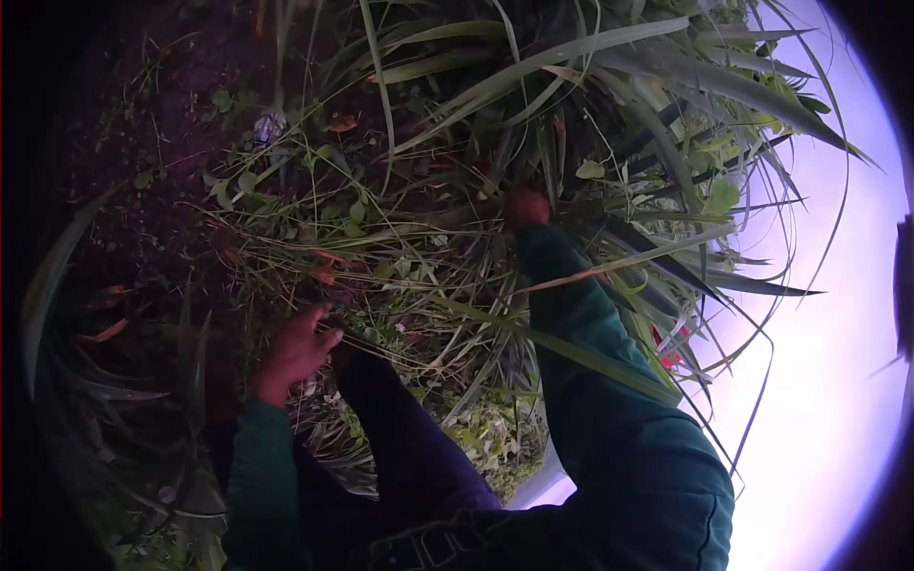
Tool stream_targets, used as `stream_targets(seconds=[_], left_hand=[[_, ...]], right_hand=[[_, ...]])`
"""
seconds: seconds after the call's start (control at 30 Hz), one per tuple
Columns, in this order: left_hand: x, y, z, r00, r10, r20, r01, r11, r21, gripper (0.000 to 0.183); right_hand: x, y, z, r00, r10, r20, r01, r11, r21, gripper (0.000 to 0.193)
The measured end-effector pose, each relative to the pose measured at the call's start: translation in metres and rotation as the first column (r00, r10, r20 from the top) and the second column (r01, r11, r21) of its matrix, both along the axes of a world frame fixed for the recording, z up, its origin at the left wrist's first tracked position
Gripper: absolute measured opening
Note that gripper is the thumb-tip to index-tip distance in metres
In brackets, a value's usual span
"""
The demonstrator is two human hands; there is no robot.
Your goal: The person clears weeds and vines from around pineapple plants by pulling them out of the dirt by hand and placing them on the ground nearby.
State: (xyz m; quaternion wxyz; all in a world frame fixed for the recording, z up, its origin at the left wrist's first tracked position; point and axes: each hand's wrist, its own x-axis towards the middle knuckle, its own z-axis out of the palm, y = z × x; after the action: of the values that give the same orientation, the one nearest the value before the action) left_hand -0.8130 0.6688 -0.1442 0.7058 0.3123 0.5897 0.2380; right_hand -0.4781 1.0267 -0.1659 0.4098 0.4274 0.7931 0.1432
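My right hand [526,208] reaches far forward to the base of a clump of long strap-like leaves [657,71]. It is closed like a fist, and what lies in its fingers is hidden by the hand itself. Long thin grass stems [419,231] run leftward from beside it. Lower and to the left, my left hand [298,350] hovers low over tangled grass, thumb and forefinger apart, with nothing plainly held. A few dry stems [395,357] lie just to the right of its fingertips.
Dark soil [143,200] with small weeds spreads at the left. Another long-leaved plant [105,390] stands near my left arm. My legs [409,438] are below, among the grass. One long leaf [581,354] crosses over my right sleeve. Bright sky fills the right side.
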Motion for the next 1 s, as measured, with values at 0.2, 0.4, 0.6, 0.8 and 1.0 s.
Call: stream_targets(seconds=[0.2,0.4,0.6,0.8,1.0], left_hand=[[0.035,0.130,0.011,0.999,0.024,0.027,-0.027,0.989,0.144,0.048],[0.128,0.201,0.007,0.968,0.072,0.241,-0.068,0.997,-0.023,0.053],[0.177,0.231,-0.016,0.962,0.118,0.244,-0.048,0.960,-0.275,0.052],[0.223,0.237,-0.061,0.816,0.495,0.298,-0.331,0.824,-0.460,0.042],[0.234,0.248,-0.059,0.956,0.236,0.176,-0.181,0.943,-0.278,0.044]], right_hand=[[-0.036,-0.017,0.022,0.968,-0.213,-0.129,0.195,0.971,-0.141,0.016],[-0.034,-0.066,0.038,0.938,-0.262,-0.226,0.235,0.962,-0.140,0.018],[0.005,-0.084,0.040,0.812,-0.481,-0.332,0.476,0.874,-0.103,0.029],[-0.013,-0.133,0.040,0.403,-0.655,-0.639,0.547,0.732,-0.405,0.049],[-0.048,-0.173,0.074,0.358,-0.782,-0.510,0.562,0.616,-0.551,0.068]])
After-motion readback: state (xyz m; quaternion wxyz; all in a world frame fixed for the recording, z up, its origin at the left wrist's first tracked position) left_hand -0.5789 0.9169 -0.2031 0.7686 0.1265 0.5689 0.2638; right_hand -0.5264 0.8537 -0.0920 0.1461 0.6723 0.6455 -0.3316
